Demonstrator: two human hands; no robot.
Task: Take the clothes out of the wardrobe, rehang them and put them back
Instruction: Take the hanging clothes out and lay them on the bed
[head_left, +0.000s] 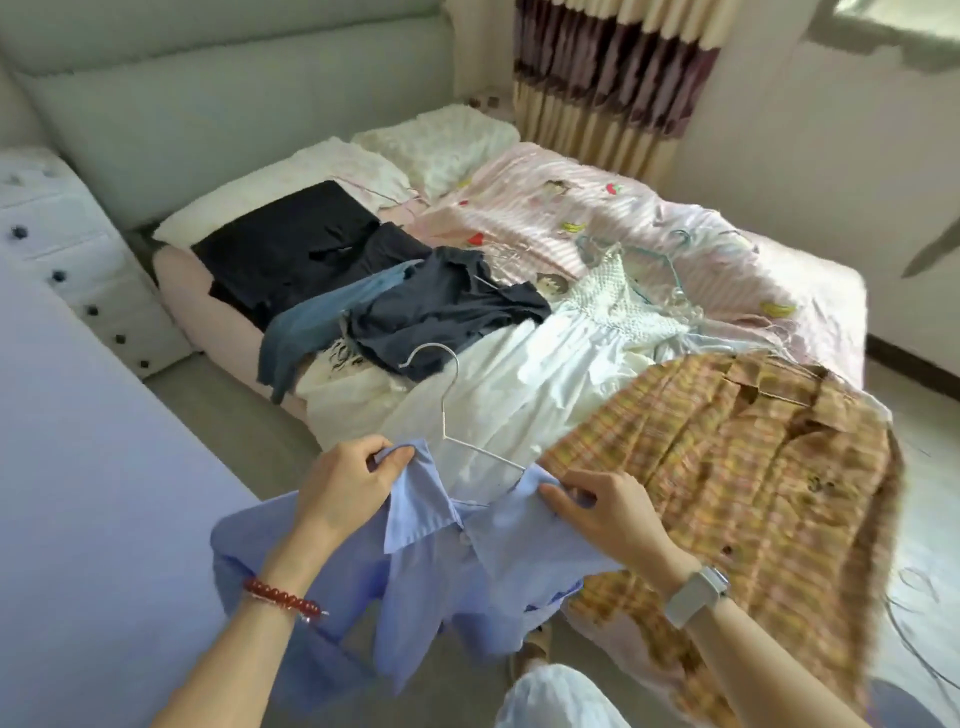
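We see a pale blue shirt (441, 561) on a white hanger (447, 410), an orange-yellow plaid shirt (737, 499), a white dress (519, 384), navy and black clothes, a pink striped sheet (545, 208), and a red bead bracelet (280, 597).

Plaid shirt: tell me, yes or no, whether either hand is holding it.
No. Both the left hand and the right hand pinch the blue shirt at its collar, while the plaid shirt lies on the bed.

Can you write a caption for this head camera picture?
Both hands fit a blue shirt onto a hanger.
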